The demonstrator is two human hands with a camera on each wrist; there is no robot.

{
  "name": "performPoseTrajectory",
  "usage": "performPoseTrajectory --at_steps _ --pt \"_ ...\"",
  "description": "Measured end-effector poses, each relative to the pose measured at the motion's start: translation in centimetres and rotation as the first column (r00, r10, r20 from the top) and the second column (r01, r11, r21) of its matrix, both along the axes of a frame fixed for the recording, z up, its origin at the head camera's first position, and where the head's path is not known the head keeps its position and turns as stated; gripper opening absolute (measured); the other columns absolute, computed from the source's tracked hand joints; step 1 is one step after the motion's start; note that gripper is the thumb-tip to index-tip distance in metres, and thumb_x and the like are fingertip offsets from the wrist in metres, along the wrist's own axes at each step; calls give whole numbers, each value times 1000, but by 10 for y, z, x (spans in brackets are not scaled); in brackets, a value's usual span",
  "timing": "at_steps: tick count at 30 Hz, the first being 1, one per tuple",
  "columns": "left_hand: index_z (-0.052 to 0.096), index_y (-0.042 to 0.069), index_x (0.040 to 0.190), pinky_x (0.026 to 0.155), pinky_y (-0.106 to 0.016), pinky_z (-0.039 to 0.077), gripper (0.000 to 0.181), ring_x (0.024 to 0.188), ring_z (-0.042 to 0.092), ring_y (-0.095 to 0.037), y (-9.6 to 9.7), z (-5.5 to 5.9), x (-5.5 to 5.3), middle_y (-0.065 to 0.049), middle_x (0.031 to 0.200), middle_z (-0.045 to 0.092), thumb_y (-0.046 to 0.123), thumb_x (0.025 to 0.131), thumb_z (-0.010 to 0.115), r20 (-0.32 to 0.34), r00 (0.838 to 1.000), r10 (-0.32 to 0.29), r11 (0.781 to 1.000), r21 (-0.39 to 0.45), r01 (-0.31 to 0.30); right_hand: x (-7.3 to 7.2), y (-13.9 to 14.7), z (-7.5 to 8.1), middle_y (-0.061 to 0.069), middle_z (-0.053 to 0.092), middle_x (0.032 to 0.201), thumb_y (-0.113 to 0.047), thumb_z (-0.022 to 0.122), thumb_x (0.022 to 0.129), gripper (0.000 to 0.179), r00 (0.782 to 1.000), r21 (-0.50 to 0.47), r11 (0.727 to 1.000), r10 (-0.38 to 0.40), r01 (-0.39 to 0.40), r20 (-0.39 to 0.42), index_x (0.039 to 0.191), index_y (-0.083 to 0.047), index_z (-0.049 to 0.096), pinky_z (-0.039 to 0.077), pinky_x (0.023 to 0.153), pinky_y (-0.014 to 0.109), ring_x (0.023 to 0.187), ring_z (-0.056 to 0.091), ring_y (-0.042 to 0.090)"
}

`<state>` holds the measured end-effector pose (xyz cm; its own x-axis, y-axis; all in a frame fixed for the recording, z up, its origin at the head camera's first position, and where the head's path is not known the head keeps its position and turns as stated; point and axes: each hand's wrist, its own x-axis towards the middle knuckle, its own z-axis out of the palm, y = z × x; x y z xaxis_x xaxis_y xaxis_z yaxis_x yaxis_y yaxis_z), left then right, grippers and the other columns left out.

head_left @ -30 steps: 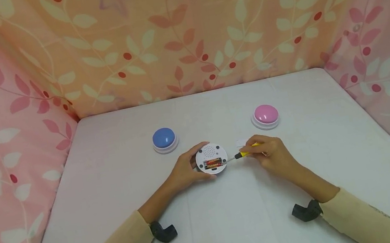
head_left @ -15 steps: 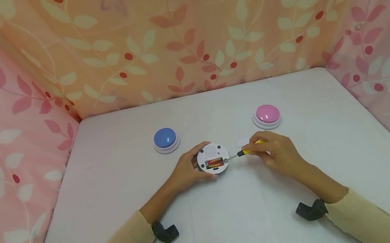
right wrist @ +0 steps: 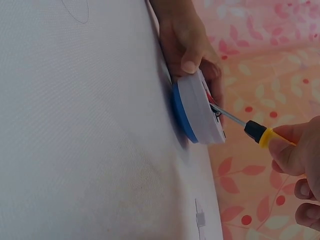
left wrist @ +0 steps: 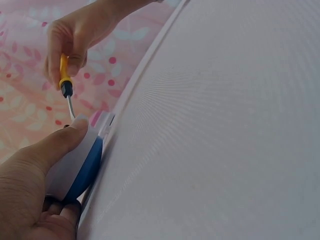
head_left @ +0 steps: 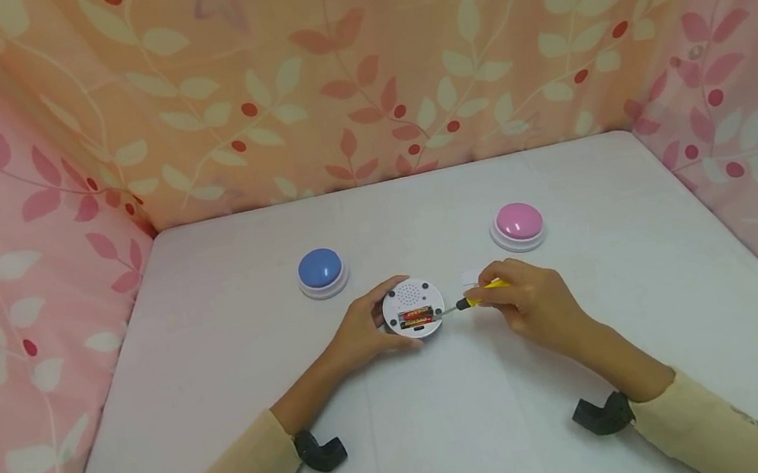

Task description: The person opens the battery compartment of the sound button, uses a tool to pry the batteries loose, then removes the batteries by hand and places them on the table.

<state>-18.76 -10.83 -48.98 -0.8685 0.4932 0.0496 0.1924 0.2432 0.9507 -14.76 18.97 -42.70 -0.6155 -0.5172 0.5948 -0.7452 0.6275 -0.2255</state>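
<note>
White table [head_left: 410, 444]. Left hand [head_left: 364, 333]: thumb and fingers spread wide, curled round the button's rim. Right hand [head_left: 529, 297]: tight pinch on a handle. Button [head_left: 408, 296] between them, dome down, on or just above the table. Screwdriver [head_left: 463, 303] reaches the batteries' [head_left: 416, 318] right end; tip contact unclear. Advice: brace rim firmly, seat tip squarely, push lightly lest it skid.

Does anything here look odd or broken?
One thing: the held button is upside down in the left hand, its batteries exposed, while the blue button and pink button beyond sit dome up. A screwdriver reaches the upturned side, so this is probably deliberate. Nothing looks spilled or broken.
</note>
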Motion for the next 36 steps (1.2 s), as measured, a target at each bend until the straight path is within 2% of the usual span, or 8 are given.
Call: performPoseTrajectory --at_steps 7,11,17,21,25,31,36 --pt "44 22 154 105 -25 45 104 135 52 -20 0 0 -1 0 153 46 20 65 98 -7 1000 -10 1000 15 10 3 -3 6 3 68 93 10 87 66 44 1000 49 999 7 -6 -18 102 -15 82 56 59 29 82 65 20" --pt "45 22 154 106 -26 45 104 135 52 -19 0 1 -1 1 153 47 22 64 99 -14 1000 -6 1000 10 6 6 -8 14 5 68 94 9 89 65 45 1000 121 993 1 2 -31 102 -16 82 55 56 26 82 66 21" --pt "46 27 153 107 -26 43 103 135 51 -16 0 -2 -1 4 152 48 25 64 99 -27 1000 5 1000 -17 -6 11 -22 32 4 68 96 2 93 64 43 999 293 955 -36 41 -22 101 -16 82 52 55 22 84 63 21" --pt "46 26 153 107 -25 43 103 136 50 -15 0 -3 -1 5 152 47 25 64 99 -28 1000 10 1000 -18 -10 13 -31 42 5 67 98 -1 94 64 41 999 371 928 -30 38 -27 102 -14 81 52 54 22 84 61 21" --pt "46 27 153 107 -25 43 103 137 50 -15 -1 -2 -1 5 153 47 24 65 99 -35 999 10 1000 -11 -11 13 -36 47 4 65 96 0 93 65 39 999 394 919 -11 28 -46 100 -12 80 49 52 21 80 57 20" --pt "46 27 153 105 -26 45 103 134 53 -16 -1 -3 -1 4 151 48 22 65 98 -34 999 7 1000 1 -7 11 -40 45 4 62 92 5 89 66 34 996 409 912 15 23 -91 97 -9 80 44 48 20 73 51 20" --pt "47 27 152 104 -24 46 102 132 54 -16 0 -4 -1 4 151 49 21 64 98 -35 999 7 1000 2 -6 12 -36 40 4 64 93 3 90 67 35 998 387 922 -12 36 -64 98 -11 81 45 49 20 74 53 19"
